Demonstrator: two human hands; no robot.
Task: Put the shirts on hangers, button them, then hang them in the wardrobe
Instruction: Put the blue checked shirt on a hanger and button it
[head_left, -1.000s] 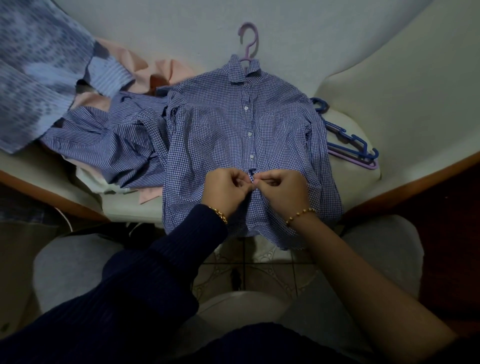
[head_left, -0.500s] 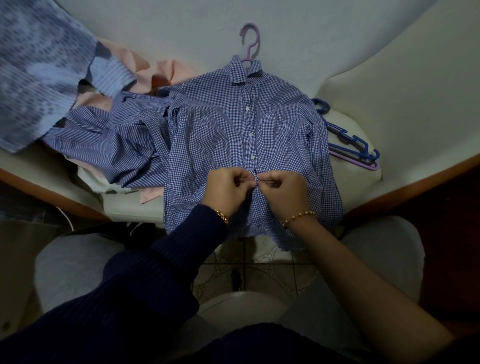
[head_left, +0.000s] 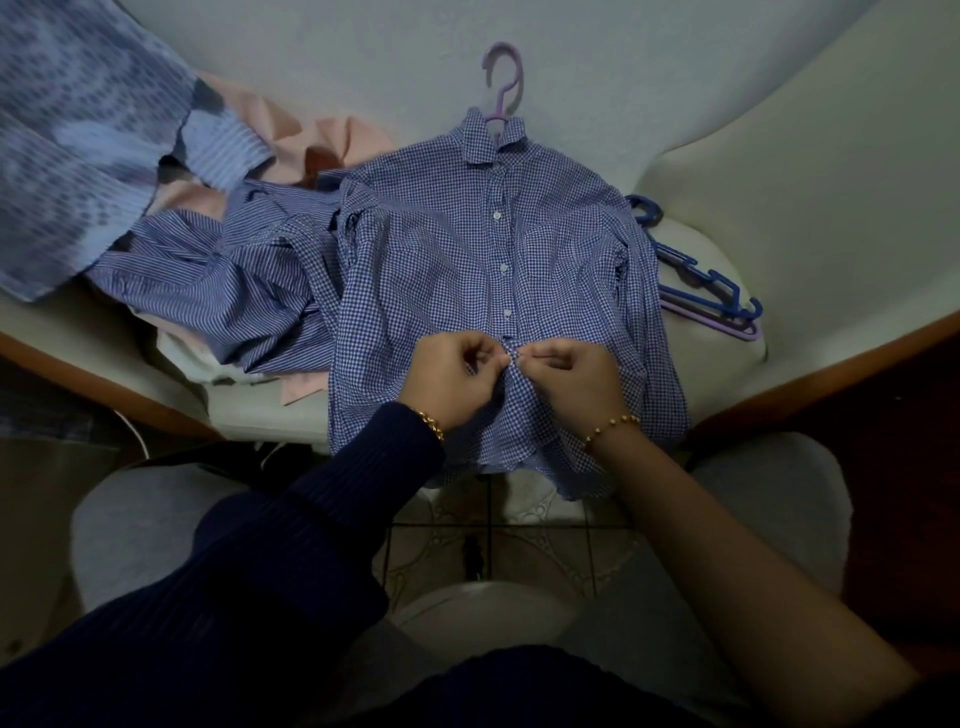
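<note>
1. Fingertips (head_left: 485, 358) of both hands meet on the front placket of the blue-and-white checked cotton shirt (head_left: 441, 260). The left hand (head_left: 452, 379) pinches one edge of the cloth and the right hand (head_left: 576, 379) pinches the other edge. The button is hidden between them, so I cannot tell if it is already through its hole.
2. I judge the step in hand to be the closing of a lower button. The three small white buttons (head_left: 503, 267) above the hands look closed.
3. To do it well, hold the hole edge tight, turn the button on its side, push it through, then pull the placket flat. Both edges should be level, so that no hole is skipped.
4. The shirt lies front up on the cream cushioned seat (head_left: 571, 62), and its hem hangs over the front edge. The hook of the lilac plastic hanger (head_left: 501, 78) comes out of the collar, away from the person.
5. Just right of the shirt lie spare blue and lilac plastic hangers (head_left: 717, 291). On the left a crumpled blue striped shirt (head_left: 218, 280) touches its sleeve. The wardrobe is not in view.
</note>
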